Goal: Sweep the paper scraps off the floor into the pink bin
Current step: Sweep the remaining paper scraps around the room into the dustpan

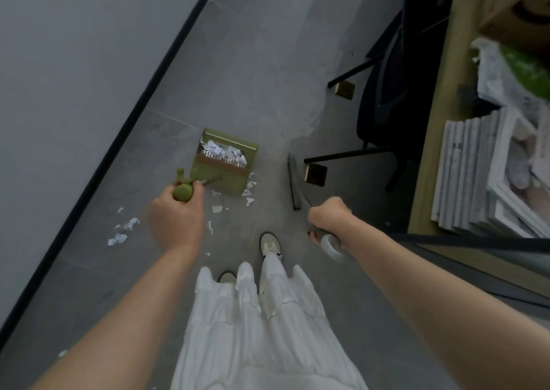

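Scraps of white paper [123, 231] lie scattered on the grey tiled floor [238, 71], some near the dark skirting at the wall, others just beside the open mouth of a green dustpan [223, 163] that already holds a small heap of torn paper. The left hand [178, 217] grips the top of the dustpan's upright green handle [182, 191], fingers curled round it. The right hand [329, 215] holds the grey handle of a broom [294, 181], fingers wrapped tight; the dark broom head rests on the floor to the right of the dustpan, apart from it. The pink bin is not in view. A black chair [384, 100] and a wooden worktop [437, 121] stacked with papers stand at right. The scraps look feather-light and flimsy, likely to flutter or slip past the pan's lip, so short, gentle strokes should suit. The loaded pan is probably best kept level by its handle.
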A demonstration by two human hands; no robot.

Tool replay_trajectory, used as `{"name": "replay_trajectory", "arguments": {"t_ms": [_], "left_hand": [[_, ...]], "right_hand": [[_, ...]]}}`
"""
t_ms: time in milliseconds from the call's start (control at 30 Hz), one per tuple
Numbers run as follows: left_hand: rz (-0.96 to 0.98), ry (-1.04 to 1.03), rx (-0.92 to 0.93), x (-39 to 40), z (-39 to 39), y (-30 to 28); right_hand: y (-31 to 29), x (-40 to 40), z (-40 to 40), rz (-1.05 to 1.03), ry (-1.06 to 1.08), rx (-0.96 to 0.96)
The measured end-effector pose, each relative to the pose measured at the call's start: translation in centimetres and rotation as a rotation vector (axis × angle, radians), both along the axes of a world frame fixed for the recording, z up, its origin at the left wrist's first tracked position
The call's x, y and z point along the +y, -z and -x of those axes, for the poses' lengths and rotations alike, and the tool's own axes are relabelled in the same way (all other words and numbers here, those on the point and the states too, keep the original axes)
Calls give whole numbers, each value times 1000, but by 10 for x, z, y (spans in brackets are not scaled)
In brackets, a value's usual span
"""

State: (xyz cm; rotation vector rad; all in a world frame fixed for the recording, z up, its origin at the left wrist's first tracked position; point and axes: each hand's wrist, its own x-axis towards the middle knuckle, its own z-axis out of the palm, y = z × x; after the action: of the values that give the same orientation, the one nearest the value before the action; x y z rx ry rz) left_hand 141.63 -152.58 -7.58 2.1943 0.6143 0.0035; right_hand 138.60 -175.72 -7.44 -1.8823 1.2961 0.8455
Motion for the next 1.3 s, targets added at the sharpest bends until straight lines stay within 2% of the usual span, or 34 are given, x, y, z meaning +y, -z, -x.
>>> {"name": "replay_trajectory", "arguments": {"t_ms": [333, 467, 967, 1300], "left_hand": [[33, 88, 45, -26, -20, 0], [14, 119, 44, -48, -43, 0], [-2, 346, 9, -115, -138, 17], [84, 491, -18, -159, -186, 68]], "right_hand": [[-24, -52, -15, -65, 342, -11], [-21, -69, -20, -84, 416, -15], [16, -125, -52, 103, 415, 41], [69, -156, -59, 209, 530, 145]]}}
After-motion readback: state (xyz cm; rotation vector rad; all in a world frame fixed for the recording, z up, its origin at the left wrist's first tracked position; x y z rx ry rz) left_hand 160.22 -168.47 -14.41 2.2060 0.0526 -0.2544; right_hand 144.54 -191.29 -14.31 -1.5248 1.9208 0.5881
